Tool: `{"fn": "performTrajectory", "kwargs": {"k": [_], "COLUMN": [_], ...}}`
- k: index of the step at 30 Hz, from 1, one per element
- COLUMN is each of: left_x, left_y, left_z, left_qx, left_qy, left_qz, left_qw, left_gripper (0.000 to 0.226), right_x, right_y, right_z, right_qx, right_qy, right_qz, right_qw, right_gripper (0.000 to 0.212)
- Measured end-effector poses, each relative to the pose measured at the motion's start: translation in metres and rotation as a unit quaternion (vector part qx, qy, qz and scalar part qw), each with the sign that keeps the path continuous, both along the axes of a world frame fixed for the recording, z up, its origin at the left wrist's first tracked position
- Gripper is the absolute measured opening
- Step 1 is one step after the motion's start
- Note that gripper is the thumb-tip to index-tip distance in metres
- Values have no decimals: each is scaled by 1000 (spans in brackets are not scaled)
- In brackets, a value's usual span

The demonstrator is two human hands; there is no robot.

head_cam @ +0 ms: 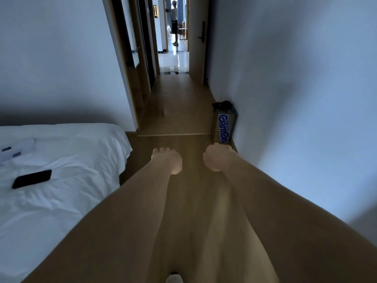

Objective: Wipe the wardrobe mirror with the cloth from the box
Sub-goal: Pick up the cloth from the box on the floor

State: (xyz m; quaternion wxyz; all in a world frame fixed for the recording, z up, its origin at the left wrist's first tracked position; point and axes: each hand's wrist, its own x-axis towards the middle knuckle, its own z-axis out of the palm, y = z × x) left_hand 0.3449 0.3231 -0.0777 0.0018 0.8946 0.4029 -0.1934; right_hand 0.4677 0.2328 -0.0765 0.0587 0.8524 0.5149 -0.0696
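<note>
Both my arms stretch forward over the wooden floor. My left hand [168,159] and my right hand [217,157] hang with fingers curled down and hold nothing. Just beyond my right hand a cardboard box [224,125] with blue lettering stands against the right wall. A dark cloth [222,104] lies bunched on top of the box. The wardrobe mirror [130,35] is set in the wooden wardrobe front on the left side of the corridor, seen at a steep angle.
A bed with white sheets [61,180] fills the left, with a black phone [31,178] on it. The corridor runs ahead to an open door [199,37]. A person [174,23] stands in the bright room far beyond. A white wall [295,99] closes the right side.
</note>
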Motion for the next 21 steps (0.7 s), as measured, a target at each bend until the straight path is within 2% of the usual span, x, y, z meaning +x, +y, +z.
{"fn": "performTrajectory", "kwargs": {"k": [10, 21], "left_x": [66, 147], "left_y": [154, 255], "left_z": [10, -9], "left_qx": [-4, -24], "left_qy": [6, 25], "left_qz": [-34, -46], "left_qw": [999, 998], "left_gripper": [57, 58], "right_x": [59, 137], "right_y": [146, 238], "right_z": [-6, -28], "right_qx": [-15, -74], "right_qy": [29, -5], "right_qz": [-15, 0], "right_qw": [999, 997], "right_gripper": [31, 32]}}
